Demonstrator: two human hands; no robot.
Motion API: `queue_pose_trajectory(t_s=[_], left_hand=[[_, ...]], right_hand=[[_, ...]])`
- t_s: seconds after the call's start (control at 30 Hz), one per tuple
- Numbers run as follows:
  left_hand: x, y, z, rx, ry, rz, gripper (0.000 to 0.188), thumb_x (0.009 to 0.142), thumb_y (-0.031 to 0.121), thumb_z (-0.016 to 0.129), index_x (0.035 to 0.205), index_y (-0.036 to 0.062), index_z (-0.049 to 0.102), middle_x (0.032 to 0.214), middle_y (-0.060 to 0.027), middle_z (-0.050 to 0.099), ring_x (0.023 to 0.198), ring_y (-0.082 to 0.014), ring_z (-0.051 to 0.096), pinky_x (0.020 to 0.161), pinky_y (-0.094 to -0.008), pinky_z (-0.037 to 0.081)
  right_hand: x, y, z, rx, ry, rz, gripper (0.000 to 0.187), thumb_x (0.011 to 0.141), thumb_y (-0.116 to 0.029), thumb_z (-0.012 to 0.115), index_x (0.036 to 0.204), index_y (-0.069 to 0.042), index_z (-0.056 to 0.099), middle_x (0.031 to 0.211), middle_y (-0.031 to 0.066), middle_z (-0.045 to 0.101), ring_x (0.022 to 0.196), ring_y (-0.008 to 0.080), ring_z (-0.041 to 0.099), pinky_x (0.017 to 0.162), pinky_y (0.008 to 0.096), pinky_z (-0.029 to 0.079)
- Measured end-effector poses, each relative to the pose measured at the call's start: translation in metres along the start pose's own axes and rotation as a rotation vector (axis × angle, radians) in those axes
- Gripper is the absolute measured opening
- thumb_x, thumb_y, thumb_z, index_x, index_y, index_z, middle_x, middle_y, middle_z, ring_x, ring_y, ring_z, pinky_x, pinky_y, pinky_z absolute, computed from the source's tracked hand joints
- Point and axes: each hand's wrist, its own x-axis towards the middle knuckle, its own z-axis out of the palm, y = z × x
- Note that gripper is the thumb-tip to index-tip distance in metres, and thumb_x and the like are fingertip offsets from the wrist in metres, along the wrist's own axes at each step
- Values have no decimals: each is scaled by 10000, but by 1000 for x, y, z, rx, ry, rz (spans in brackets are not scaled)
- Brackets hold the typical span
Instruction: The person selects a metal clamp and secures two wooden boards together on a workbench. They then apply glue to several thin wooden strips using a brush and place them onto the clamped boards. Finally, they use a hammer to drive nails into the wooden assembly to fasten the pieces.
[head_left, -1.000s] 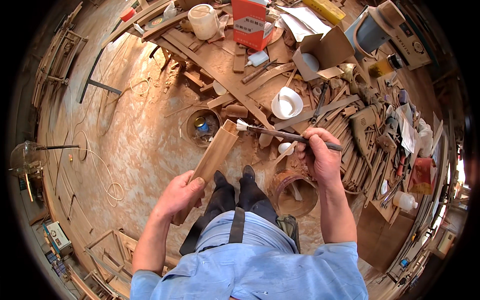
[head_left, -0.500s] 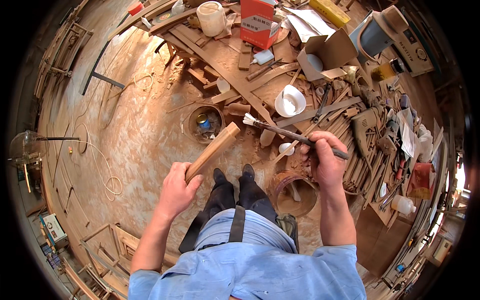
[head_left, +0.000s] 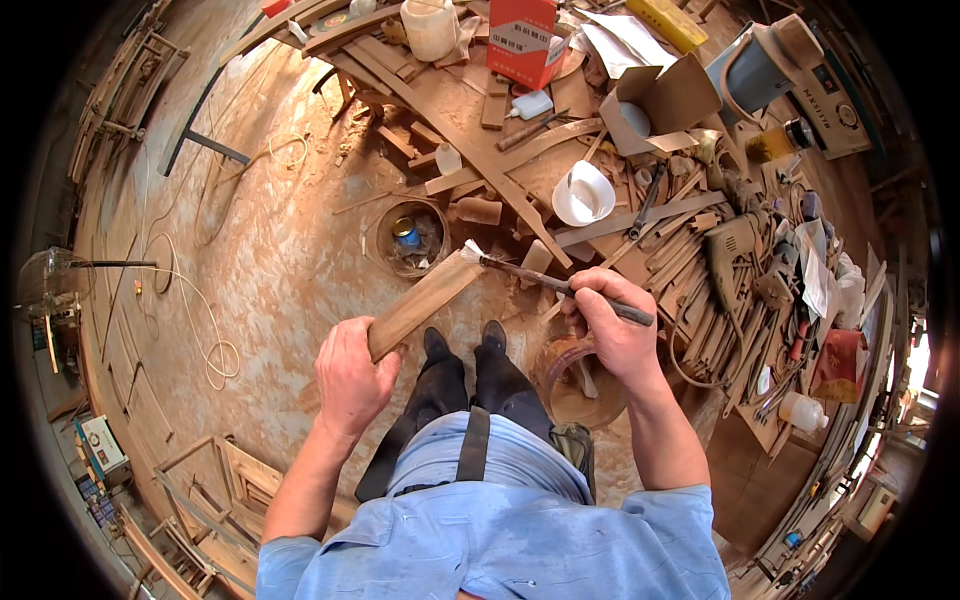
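My left hand [head_left: 352,372] is closed round the near end of a flat wooden strip [head_left: 425,305], which slants up and to the right in front of me. In my right hand [head_left: 612,322] is a dark-handled brush [head_left: 545,277] with white stuff on its bristles. The brush tip [head_left: 473,252] meets the far end of the strip. Beyond my right hand, a white tub [head_left: 584,208] with white matter inside stands tilted on the cluttered bench.
A cordless drill [head_left: 733,250], many thin sticks [head_left: 672,262] and an open cardboard box [head_left: 668,98] crowd the bench at the right. On the floor are a round bin [head_left: 378,240] holding a blue can and a bucket [head_left: 560,365] beside my legs.
My right hand has moved left and slightly down, bringing the brush tip onto the strip's far end. The strip has turned so its broad face shows more.
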Motion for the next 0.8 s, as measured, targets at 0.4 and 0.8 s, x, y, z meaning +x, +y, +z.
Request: queue_pose_trajectory(t_s=[0.4, 0.8], left_hand=[[-3, 0, 6, 73, 27, 3, 436, 685, 91, 748, 1060, 8, 544, 933, -182, 594, 847, -364, 591, 737, -436, 477], [0, -6, 12, 26, 19, -120, 432, 683, 123, 757, 1057, 13, 570, 973, -160, 601, 921, -359, 587, 796, -415, 483]], right_hand=[[9, -4, -2, -375, -130, -369, 113, 799, 11, 678, 901, 39, 639, 768, 122, 633, 672, 227, 599, 616, 308, 476], [21, -6, -34, -251, 91, -219, 88, 870, -12, 613, 945, 29, 633, 766, 57, 637, 672, 114, 577, 595, 250, 458]])
